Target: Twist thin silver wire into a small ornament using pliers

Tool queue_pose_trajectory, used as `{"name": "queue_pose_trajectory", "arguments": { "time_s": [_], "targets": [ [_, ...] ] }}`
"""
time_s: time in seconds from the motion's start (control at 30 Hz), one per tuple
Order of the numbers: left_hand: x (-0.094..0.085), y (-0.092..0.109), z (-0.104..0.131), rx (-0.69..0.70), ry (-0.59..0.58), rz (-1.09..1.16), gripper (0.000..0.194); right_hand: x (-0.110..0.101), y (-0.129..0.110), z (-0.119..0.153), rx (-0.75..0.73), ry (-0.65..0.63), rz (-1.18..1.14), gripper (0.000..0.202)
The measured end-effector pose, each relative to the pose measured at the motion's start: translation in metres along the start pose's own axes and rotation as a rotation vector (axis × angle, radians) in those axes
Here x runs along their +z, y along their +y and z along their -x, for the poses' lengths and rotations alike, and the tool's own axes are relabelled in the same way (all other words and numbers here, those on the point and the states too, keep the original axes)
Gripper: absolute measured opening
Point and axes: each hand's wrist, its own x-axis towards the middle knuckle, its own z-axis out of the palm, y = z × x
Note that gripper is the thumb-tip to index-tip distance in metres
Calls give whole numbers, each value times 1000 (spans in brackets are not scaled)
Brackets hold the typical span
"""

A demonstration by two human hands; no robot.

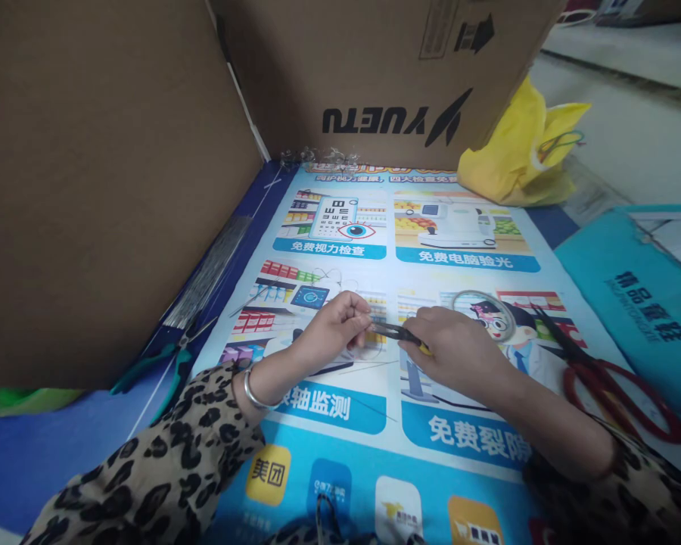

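Note:
My left hand (pixel 343 325) is closed in a pinch, thumb against forefinger, on what looks like a thin wire; the piece between the fingertips is mostly hidden. A fine strand curves just below it. In my right hand (pixel 451 344) is a pair of pliers (pixel 391 331) with dark jaws and a bit of yellow handle showing. Their tips meet the left fingertips. Loose thin wires (pixel 326 278) lie on the printed poster (pixel 391 280) under both hands. Beyond the right hand rests a roll of clear tape (pixel 511 322).
Red-handled scissors (pixel 618 393) lie at right beside a turquoise box (pixel 629 295). Green-handled cutters (pixel 178 359) and a bundle of straight wires (pixel 209 269) are at left. Cardboard panels (pixel 374 68) stand behind, with twisted wire pieces (pixel 334 157) and a yellow bag (pixel 505 159).

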Motion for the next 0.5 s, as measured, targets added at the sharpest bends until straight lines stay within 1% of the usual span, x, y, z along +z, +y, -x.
{"name": "queue_pose_trajectory", "arguments": {
  "time_s": [0.2,0.5],
  "targets": [
    [0,-2,1,2,19,-39,17,1,-2,0,10,-6,21,23],
    [4,-1,1,7,78,-60,14,-1,-3,0,47,-50,-36,23]
  ]
}}
